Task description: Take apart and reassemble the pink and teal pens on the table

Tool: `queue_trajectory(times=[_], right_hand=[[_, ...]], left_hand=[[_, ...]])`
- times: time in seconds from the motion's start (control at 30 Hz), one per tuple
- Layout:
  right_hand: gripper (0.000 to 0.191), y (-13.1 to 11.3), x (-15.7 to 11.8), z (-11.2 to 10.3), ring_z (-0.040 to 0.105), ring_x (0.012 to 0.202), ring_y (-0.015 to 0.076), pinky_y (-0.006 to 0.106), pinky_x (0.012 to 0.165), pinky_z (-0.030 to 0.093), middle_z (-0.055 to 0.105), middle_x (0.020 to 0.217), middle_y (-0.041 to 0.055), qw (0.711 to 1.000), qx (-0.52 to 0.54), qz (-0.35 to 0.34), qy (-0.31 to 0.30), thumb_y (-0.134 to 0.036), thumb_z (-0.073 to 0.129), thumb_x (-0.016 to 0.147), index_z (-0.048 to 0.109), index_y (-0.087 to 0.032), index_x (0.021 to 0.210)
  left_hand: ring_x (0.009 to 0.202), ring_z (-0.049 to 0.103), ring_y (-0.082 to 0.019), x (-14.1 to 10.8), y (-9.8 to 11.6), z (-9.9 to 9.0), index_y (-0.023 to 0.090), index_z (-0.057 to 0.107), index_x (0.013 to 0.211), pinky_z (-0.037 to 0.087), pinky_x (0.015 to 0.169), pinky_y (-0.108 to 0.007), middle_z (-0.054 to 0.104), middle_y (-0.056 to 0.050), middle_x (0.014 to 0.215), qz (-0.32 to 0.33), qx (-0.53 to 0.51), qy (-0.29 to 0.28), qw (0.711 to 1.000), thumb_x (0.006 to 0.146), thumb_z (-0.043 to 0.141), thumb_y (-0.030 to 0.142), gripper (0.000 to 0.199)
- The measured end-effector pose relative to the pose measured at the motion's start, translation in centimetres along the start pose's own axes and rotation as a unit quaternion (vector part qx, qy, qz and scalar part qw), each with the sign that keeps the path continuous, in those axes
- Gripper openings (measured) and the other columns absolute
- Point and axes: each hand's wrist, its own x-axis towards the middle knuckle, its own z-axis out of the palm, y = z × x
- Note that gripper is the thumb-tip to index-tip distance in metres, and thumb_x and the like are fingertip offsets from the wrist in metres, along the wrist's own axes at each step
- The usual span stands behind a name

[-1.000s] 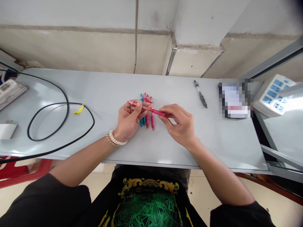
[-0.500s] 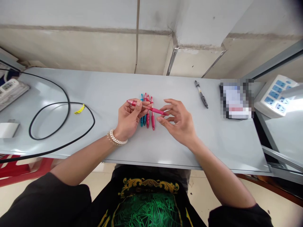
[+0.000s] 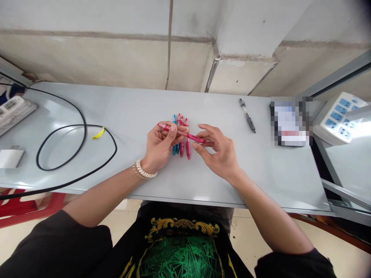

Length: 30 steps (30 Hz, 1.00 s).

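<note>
- Left hand (image 3: pixel 159 146) is closed in a pinch, thumb over fingers, gripping a pink retractable pen (image 3: pixel 194 137) by its clear barrel.
- That pen lies slantwise in the air above the table (image 3: pixel 179 183), its pink grip end pointing toward the other hand.
- Right hand (image 3: pixel 219 150) was clasping that end a second ago; now its thumb and forefinger stand parted around it, the other fingers loosely curled. From here I can't tell whether any fingertip touches the pen.
- Dark marks now show along the grip that didn't show a moment ago, so the pen seems to have been rolled a little.
- As I judge it, the left hand now carries the pen alone, or nearly so, and the handling of it isn't finished.
- Beneath and behind the held pen, the row of pink and blue pens (image 3: pixel 181 151) lies on the table, unmoved.
</note>
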Motion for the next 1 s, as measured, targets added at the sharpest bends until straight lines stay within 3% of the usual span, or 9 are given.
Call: queue_trajectory(times=[0.13, 0.27, 0.37, 0.47, 0.6, 0.7, 0.77, 0.87, 1.0], right_hand=[[0.027, -0.1, 0.0, 0.1, 0.068, 0.057, 0.0117, 0.027, 0.057, 0.058, 0.073, 0.073, 0.0001, 0.999, 0.005, 0.031, -0.033, -0.042, 0.06, 0.105, 0.076, -0.02, 0.104], [0.03, -0.3, 0.1, 0.1, 0.073, 0.071, 0.0145, 0.029, 0.066, 0.062, 0.078, 0.089, 0.0039, 1.0, 0.004, 0.02, -0.023, -0.047, 0.065, 0.101, 0.074, -0.021, 0.11], [0.035, -0.3, 0.2, 0.0, 0.067, 0.056, 0.0114, 0.027, 0.057, 0.057, 0.074, 0.073, 0.0011, 0.998, 0.007, 0.054, -0.044, -0.047, 0.055, 0.107, 0.074, -0.02, 0.094], [0.03, -0.4, 0.1, -0.1, 0.071, 0.063, 0.013, 0.028, 0.062, 0.058, 0.077, 0.081, 0.0028, 0.999, 0.0, 0.035, -0.023, -0.048, 0.064, 0.102, 0.074, -0.02, 0.102], [0.036, -0.5, -0.1, -0.1, 0.065, 0.053, 0.0098, 0.026, 0.056, 0.053, 0.07, 0.069, -0.0009, 0.996, 0.017, 0.06, -0.062, -0.046, 0.05, 0.109, 0.072, -0.019, 0.098], [0.031, -0.8, 0.0, 0.0, 0.067, 0.062, 0.0108, 0.026, 0.058, 0.055, 0.073, 0.08, 0.0012, 0.997, 0.03, 0.044, -0.047, -0.048, 0.058, 0.105, 0.071, -0.02, 0.105], [0.036, -1.2, 0.2, -0.1, 0.058, 0.05, 0.0081, 0.024, 0.05, 0.048, 0.066, 0.07, -0.0012, 0.991, 0.064, 0.093, -0.072, -0.05, 0.057, 0.105, 0.067, -0.02, 0.088], [0.049, -1.5, 0.8, -0.4, 0.038, 0.034, 0.0037, 0.023, 0.036, 0.029, 0.051, 0.054, -0.0069, 0.937, 0.226, 0.222, -0.15, -0.054, 0.056, 0.104, 0.054, -0.021, 0.069], [0.04, -1.4, 1.0, -0.6, 0.026, 0.033, 0.0025, 0.021, 0.033, 0.019, 0.044, 0.052, -0.0108, 0.837, 0.386, 0.316, -0.226, -0.054, 0.064, 0.1, 0.063, -0.018, 0.082]], left_hand=[[0.089, 0.082, -0.018, -0.1, 0.0, 0.0, 0.018, 0.065, 0.093, 0.067, 0.079, -0.025, 0.082, -0.007, 0.098, 0.005, 0.012, -0.006, 1.0, 0.086, 0.086, 0.047, 0.037], [0.094, 0.082, -0.018, -0.1, -0.1, -0.2, 0.019, 0.065, 0.096, 0.066, 0.079, -0.024, 0.082, -0.007, 0.1, 0.01, 0.021, -0.014, 1.0, 0.09, 0.083, 0.046, 0.033], [0.095, 0.082, -0.019, -0.1, -0.1, -0.2, 0.019, 0.065, 0.097, 0.066, 0.078, -0.023, 0.082, -0.008, 0.1, 0.009, 0.026, -0.019, 0.999, 0.09, 0.082, 0.047, 0.033], [0.095, 0.082, -0.019, -0.2, -0.1, -0.2, 0.019, 0.064, 0.097, 0.066, 0.078, -0.023, 0.082, -0.008, 0.1, 0.011, 0.029, -0.017, 0.999, 0.09, 0.083, 0.047, 0.035], [0.093, 0.082, -0.019, -0.3, -0.1, -0.2, 0.019, 0.065, 0.097, 0.067, 0.078, -0.024, 0.082, -0.007, 0.097, 0.008, 0.025, -0.026, 0.999, 0.091, 0.082, 0.046, 0.033], [0.092, 0.082, -0.02, -0.4, -0.2, -0.2, 0.02, 0.066, 0.097, 0.068, 0.077, -0.026, 0.082, -0.007, 0.096, 0.007, 0.027, -0.028, 0.999, 0.09, 0.082, 0.046, 0.032], [0.091, 0.082, -0.021, -0.4, -0.1, -0.3, 0.021, 0.066, 0.097, 0.068, 0.076, -0.027, 0.081, -0.007, 0.096, 0.003, 0.033, -0.036, 0.999, 0.091, 0.081, 0.047, 0.031], [0.091, 0.082, -0.022, -0.4, 0.1, -0.5, 0.022, 0.065, 0.096, 0.069, 0.076, -0.03, 0.081, -0.007, 0.094, 0.0, 0.034, -0.055, 0.998, 0.088, 0.083, 0.049, 0.033], [0.085, 0.08, -0.021, -0.3, 0.5, -0.7, 0.023, 0.063, 0.093, 0.068, 0.074, -0.03, 0.078, -0.005, 0.09, 0.001, 0.038, -0.096, 0.995, 0.088, 0.083, 0.049, 0.033]])
